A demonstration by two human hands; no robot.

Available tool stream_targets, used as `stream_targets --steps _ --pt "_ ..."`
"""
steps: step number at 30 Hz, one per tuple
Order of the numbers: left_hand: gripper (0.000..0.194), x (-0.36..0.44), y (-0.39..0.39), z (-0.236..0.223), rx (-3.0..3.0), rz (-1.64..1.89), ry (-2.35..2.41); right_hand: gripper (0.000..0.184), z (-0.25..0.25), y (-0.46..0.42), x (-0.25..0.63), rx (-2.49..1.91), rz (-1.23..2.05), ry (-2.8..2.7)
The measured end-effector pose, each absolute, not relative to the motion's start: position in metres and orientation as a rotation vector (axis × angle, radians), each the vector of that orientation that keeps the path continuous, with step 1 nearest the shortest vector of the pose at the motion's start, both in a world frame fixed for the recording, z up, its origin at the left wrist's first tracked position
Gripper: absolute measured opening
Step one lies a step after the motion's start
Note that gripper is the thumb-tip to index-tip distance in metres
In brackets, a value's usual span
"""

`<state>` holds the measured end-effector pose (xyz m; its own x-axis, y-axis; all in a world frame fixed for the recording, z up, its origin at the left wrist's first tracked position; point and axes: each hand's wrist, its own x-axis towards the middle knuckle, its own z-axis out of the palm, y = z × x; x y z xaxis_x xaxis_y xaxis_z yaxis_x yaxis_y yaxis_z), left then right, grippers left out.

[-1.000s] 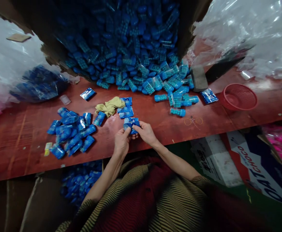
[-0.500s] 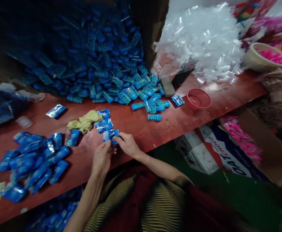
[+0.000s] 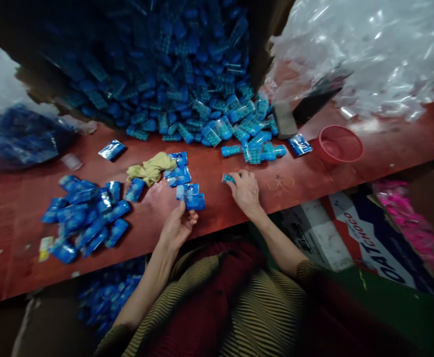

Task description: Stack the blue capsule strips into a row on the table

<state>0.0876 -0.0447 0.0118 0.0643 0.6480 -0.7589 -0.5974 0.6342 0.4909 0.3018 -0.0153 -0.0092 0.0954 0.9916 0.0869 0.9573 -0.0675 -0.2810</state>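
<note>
My left hand [image 3: 177, 225] is at the table's front edge, thumb and fingers closed on a small blue printed packet [image 3: 195, 202]. That packet overlaps another blue packet, below a short column of blue packets [image 3: 178, 174]. To the right, my right hand [image 3: 245, 191] rests low over the table with its fingers around a small clear bottle of blue beads [image 3: 228, 178]; most of it is hidden by the hand. Loose bottles [image 3: 254, 152] with blue caps lie just beyond. A crumpled yellow cloth [image 3: 150, 168] touches the packet column on its left.
Filled blue packets [image 3: 86, 210] are heaped at left on the red table [image 3: 157, 223]. Behind, a big dark carton spills many bottles [image 3: 187, 99]. A red basket [image 3: 339, 144], a grey block [image 3: 284, 120] and a pile of clear plastic [image 3: 388, 54] stand to the right.
My right hand has let go of the blue packet, moved right and closed on a small bottle. My left hand keeps the packet. The view has shifted, so the table things appear further right.
</note>
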Motion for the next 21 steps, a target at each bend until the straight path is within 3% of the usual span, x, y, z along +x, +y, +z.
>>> stream_targets --steps 8,15,21 --pt "0.026 0.088 -0.047 0.018 -0.046 0.918 1.166 0.033 -0.007 -0.012 0.286 -1.785 0.471 -2.062" --pt "0.027 0.090 -0.048 0.013 -0.022 0.955 1.183 0.026 0.024 -0.029 0.282 -1.190 1.226 -1.697" --pt "0.029 0.088 -0.052 0.004 0.060 0.999 1.144 0.020 0.030 -0.031 0.279 -1.163 1.251 -1.750"
